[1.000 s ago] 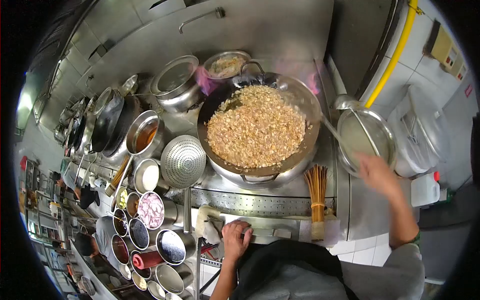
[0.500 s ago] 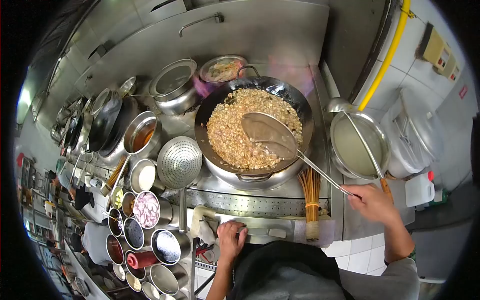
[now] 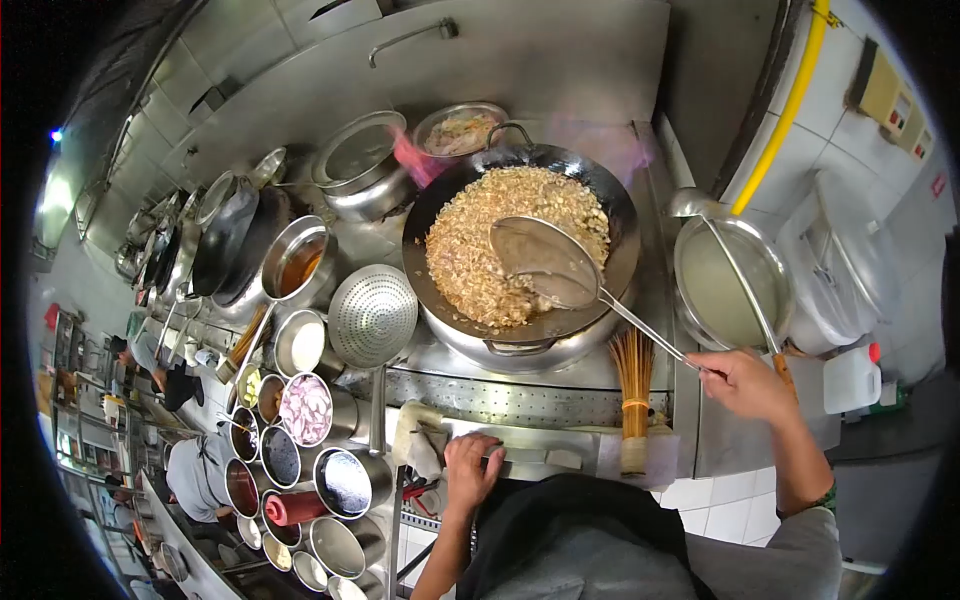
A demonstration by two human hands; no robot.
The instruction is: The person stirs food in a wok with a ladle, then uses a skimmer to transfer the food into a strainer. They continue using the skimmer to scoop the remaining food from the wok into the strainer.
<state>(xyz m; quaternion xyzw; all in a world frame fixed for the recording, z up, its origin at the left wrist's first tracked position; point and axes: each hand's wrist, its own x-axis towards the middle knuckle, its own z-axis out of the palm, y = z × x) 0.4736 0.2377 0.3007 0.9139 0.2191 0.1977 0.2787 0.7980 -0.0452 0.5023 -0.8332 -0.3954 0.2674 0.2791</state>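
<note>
My right hand is closed around the handle end of a fine-mesh strainer. The strainer's round basket sits over the right part of a wok and overlaps the chopped, golden-brown food heaped there in bubbling oil. Pinkish flames show at the wok's far sides. Down at the stove's front edge, my left hand rests with its fingers laid over the metal, empty, beside a folded cloth.
A perforated ladle lies left of the wok, above pots of ingredients, including sliced onion. A bamboo brush stands at front right. Further right, a ladle lies across a pot of cloudy liquid. People work at far left.
The whole scene has shifted slightly rightward in view. My right hand keeps its hold on the strainer over the food, and my left hand stays on the front edge.
</note>
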